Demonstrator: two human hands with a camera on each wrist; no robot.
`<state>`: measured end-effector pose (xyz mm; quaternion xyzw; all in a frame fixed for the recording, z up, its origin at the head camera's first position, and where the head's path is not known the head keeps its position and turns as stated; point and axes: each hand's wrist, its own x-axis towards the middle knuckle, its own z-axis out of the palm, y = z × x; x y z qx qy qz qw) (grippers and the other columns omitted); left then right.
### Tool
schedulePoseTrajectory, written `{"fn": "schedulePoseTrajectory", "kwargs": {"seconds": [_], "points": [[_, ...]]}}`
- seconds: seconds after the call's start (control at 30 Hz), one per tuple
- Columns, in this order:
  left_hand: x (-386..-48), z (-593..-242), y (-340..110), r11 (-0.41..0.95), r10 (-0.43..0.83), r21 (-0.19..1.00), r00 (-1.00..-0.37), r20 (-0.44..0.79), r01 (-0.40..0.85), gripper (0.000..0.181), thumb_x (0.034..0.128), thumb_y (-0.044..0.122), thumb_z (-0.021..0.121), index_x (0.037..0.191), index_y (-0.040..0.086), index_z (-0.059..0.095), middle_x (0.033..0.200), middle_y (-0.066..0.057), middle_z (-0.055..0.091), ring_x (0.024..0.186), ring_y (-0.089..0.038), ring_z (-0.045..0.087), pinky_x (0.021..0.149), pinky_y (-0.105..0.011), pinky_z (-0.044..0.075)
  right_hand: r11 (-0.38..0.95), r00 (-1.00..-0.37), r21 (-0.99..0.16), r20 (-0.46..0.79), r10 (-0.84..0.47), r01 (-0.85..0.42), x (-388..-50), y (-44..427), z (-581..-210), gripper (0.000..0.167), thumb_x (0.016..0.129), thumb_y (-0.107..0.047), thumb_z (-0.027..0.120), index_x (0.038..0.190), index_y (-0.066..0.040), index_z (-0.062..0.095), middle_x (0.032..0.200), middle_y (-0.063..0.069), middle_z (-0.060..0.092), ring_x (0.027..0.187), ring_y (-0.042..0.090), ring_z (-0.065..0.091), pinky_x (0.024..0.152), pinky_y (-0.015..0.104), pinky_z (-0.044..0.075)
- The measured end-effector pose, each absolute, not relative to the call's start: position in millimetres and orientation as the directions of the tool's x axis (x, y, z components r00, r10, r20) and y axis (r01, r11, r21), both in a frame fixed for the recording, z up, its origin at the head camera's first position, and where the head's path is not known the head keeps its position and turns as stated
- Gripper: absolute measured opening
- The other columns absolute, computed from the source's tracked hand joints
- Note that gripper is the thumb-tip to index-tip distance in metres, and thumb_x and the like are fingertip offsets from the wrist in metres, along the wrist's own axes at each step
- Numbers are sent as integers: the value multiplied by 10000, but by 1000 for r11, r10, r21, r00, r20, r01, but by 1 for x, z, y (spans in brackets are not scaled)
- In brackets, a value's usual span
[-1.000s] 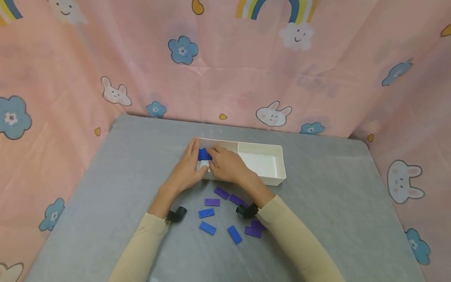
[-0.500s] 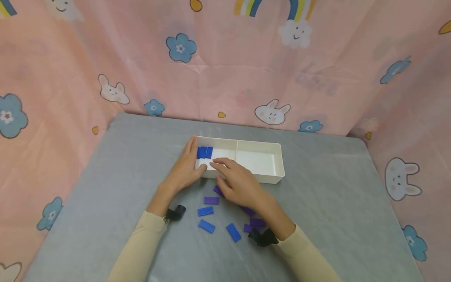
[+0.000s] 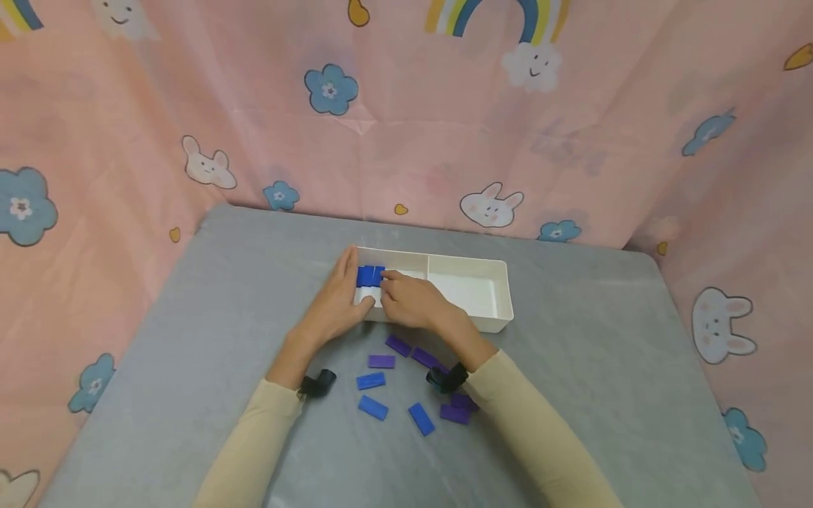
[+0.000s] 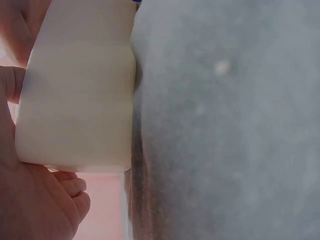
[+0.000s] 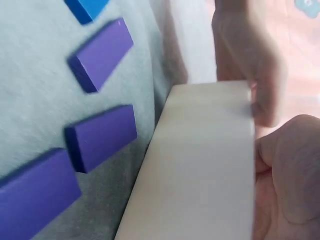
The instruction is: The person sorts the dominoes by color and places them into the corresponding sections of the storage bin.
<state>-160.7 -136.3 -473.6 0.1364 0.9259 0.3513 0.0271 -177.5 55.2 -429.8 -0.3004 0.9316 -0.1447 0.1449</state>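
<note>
A long white divided box (image 3: 438,324) stands on the grey-covered table. My left hand (image 3: 333,300) holds its left end, fingers along the end wall and thumb over the front rim. In the left wrist view the left hand's fingers (image 4: 74,187) bend around the box corner. Blue blocks (image 3: 368,276) stand side by side in the left compartment against the end wall. Over that compartment, my right hand (image 3: 413,300) reaches in with bent fingers, its fingertips touching the rightmost blue block. Its palm side is hidden in the head view.
In front of the box lie several loose purple blocks (image 3: 381,361) and three blue blocks (image 3: 372,408). Some purple ones are partly under the right wrist. A divider (image 3: 428,267) splits the box. A pink printed curtain (image 3: 381,141) hangs behind the table.
My right hand drew back from the blue blocks toward the front rim, then returned to them with its fingertips. The left hand and box stay in place.
</note>
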Motion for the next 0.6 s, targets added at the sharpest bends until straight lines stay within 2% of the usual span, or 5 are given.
{"fn": "schedulePoseTrajectory", "kwargs": {"seconds": [0.2, 0.37, 0.6], "points": [[-162, -477, -136, 719, 282, 652, -959, 43, 241, 978, 977, 282, 620, 1672, -27, 7, 1761, -230, 29, 1633, -331, 113, 1312, -483, 183, 789, -753, -345, -266, -602, -509, -191, 47, -436, 514, 1086, -239, 340, 1452, -18, 626, 1634, 159, 463, 1500, 320, 464, 1187, 485, 440], [-163, -476, -137, 710, 280, 656, -957, 70, 255, 971, 964, 267, 618, 1669, -44, 27, 1755, -243, 50, 1630, -332, 125, 1311, -476, 189, 782, -762, -363, -235, -603, -507, -192, 43, -438, 514, 1084, -226, 346, 1451, 6, 621, 1616, 179, 481, 1499, 320, 466, 1220, 452, 400], [-163, -473, -137, 717, 281, 650, -958, 61, 251, 964, 970, 238, 634, 1664, -56, 33, 1751, -256, 56, 1630, -347, 120, 1313, -478, 178, 776, -781, -384, -185, -596, -501, -187, 46, -436, 542, 1095, -262, 392, 1541, 24, 507, 1655, 187, 419, 1508, 346, 446, 1218, 496, 396]]}}
